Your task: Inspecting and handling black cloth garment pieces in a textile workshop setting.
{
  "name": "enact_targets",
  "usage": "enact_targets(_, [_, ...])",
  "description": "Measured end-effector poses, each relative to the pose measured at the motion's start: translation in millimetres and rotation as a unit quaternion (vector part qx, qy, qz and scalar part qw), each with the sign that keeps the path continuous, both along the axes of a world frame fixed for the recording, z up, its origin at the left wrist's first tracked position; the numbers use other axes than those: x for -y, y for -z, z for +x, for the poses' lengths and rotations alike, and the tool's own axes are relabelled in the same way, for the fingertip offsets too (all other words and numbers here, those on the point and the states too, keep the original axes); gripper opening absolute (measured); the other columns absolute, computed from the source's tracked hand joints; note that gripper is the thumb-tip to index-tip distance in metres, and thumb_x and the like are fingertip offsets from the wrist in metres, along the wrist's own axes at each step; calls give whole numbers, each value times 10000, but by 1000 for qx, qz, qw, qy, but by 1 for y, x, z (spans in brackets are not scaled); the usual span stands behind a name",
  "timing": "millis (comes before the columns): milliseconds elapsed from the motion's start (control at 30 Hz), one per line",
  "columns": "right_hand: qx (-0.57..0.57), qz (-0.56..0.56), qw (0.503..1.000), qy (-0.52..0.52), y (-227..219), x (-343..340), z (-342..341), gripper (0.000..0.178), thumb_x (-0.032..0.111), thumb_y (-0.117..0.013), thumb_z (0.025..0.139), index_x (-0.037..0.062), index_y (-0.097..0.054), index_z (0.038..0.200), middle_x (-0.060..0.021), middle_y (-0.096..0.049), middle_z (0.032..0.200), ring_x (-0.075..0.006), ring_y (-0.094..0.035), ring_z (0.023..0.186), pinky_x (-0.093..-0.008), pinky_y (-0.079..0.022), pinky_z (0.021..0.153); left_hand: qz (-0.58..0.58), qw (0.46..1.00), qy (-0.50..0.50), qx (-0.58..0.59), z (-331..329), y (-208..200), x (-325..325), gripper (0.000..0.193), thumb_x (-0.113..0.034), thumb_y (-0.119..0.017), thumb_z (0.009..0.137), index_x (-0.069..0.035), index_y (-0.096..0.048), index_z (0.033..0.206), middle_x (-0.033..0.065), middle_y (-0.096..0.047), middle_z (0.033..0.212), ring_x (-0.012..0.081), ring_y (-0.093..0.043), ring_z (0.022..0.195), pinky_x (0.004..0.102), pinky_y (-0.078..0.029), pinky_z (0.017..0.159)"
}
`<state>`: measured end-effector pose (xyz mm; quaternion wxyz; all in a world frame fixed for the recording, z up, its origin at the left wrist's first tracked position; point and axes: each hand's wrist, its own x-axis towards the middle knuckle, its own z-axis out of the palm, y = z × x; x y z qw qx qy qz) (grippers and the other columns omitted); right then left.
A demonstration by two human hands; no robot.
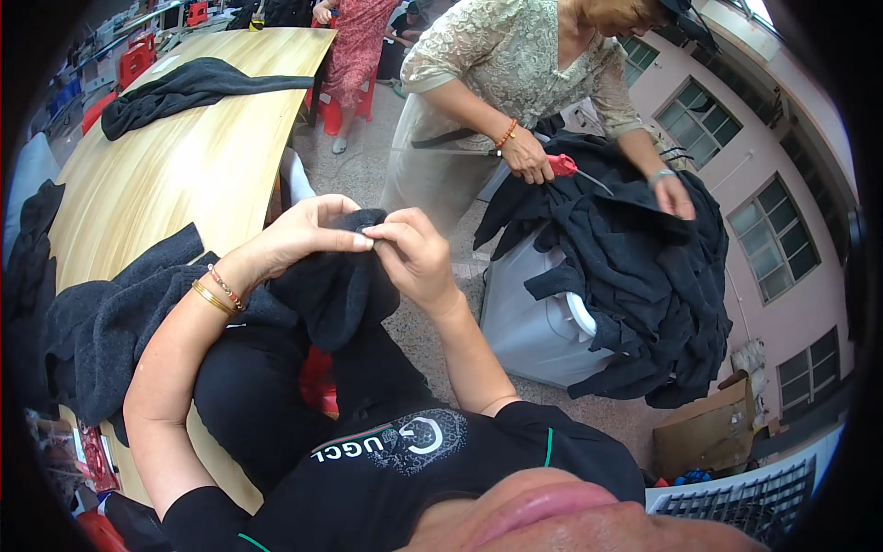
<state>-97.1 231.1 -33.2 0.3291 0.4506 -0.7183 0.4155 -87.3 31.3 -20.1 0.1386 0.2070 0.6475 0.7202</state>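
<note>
A dark charcoal knitted garment (333, 299) hangs over my lap, one edge of it raised between my hands. My left hand (299, 237), with bracelets at its wrist, grips this edge between thumb and curled fingers. Close beside it, my right hand (421, 265) pinches the same edge, and the two hands' fingertips almost meet. Whatever tiny thing may lie between the right fingertips is too small to tell. More dark knitwear (138, 322) is heaped on the table by my left forearm.
A wooden-topped table (202, 138) runs along my left, with another dark garment (184, 92) farther off. At right, a co-worker (515, 55) holds a red-handled tool (562, 166) over dark garments (635, 267) piled on a grey-white bin (524, 313). A cardboard box (708, 428) stands beyond.
</note>
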Motion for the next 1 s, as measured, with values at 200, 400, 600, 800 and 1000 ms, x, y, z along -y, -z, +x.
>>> enact_targets(200, [89, -35, 995, -19, 20, 1, -6, 217, -107, -671, 712, 17, -654, 889, -85, -592, 850, -190, -604, 768, -278, -480, 657, -125, 982, -88, -112, -6, 12, -2, 314, -107, -758, 782, 5, -604, 1032, 0, -621, 903, 51, -568, 836, 218, -480, 744])
enact_targets(400, [225, -61, 968, -93, 32, -3, -17, 161, -49, -698, 766, 26, -698, 909, -20, -609, 886, -35, -537, 687, -171, -413, 572, -148, 978, -101, -103, -6, 17, 2, 282, -136, -734, 814, 17, -614, 1017, 8, -630, 891, 60, -570, 836, 220, -478, 734])
enact_targets(600, [298, -59, 940, -158, 40, -7, -22, 129, -22, -691, 808, 14, -702, 932, -17, -590, 931, -36, -542, 767, -168, -430, 633, -161, 980, -60, -95, -10, 20, 8, 307, -138, -724, 825, 38, -625, 1057, 24, -643, 935, 65, -572, 854, 222, -474, 752])
enact_targets(800, [353, -103, 905, -214, 49, -10, -34, 160, -35, -686, 801, 4, -686, 957, -39, -553, 1023, -80, -552, 905, -200, -465, 772, -146, 985, -55, -69, -13, 24, 5, 303, -143, -717, 838, 37, -628, 1065, 17, -645, 942, 60, -572, 861, 215, -472, 757])
enact_targets(1000, [406, -73, 884, -219, 30, -9, -22, 420, -17, -688, 793, -1, -579, 1199, -49, -572, 1137, -87, -567, 890, -227, -472, 799, -173, 979, -56, -91, -13, 30, 9, 251, -135, -711, 843, 17, -638, 1028, -7, -646, 889, 39, -572, 812, 200, -471, 706])
